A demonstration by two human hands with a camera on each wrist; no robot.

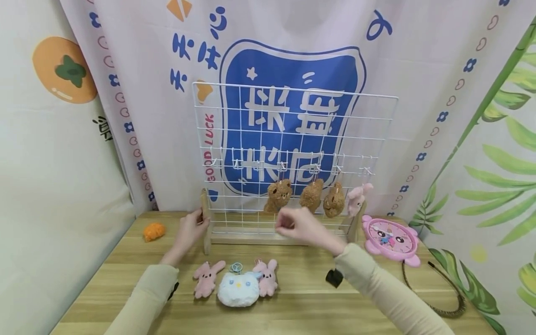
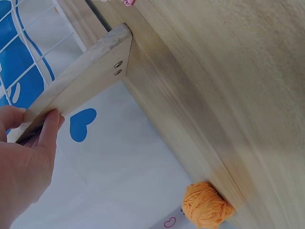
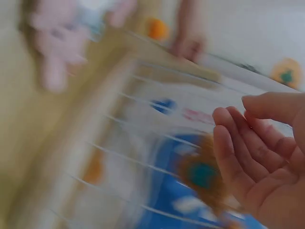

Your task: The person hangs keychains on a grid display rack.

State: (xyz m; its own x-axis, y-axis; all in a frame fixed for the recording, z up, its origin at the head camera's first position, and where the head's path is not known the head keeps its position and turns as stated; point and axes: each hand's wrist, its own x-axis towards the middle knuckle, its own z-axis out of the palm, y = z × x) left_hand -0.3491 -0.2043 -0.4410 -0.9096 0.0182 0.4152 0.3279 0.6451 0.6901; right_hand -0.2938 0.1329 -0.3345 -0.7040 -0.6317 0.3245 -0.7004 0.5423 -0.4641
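My left hand [image 1: 193, 229] grips the wooden end post [image 2: 78, 83] of a white wire grid rack [image 1: 297, 139], thumb on one side and fingers on the other. In front of the grid, just below a hanging brown bear plush [image 1: 279, 194], is my right hand [image 1: 299, 224]. Its fingers bend loosely with the thumb near them, and nothing shows between them in the blurred right wrist view. Beside that bear hang two more brown plushes [image 1: 311, 195] and a pink plush [image 1: 357, 199] on hooks. Other hooks to the left carry nothing.
On the wooden table [image 1: 301, 307] lie two pink bunny plushes [image 1: 205, 280] and a white-blue plush [image 1: 238, 289]. An orange yarn-like ball [image 1: 154, 231] sits left. To the right are a pink clock [image 1: 391, 239], a black clip-like item [image 1: 334, 278] and a dark headband [image 1: 454, 302].
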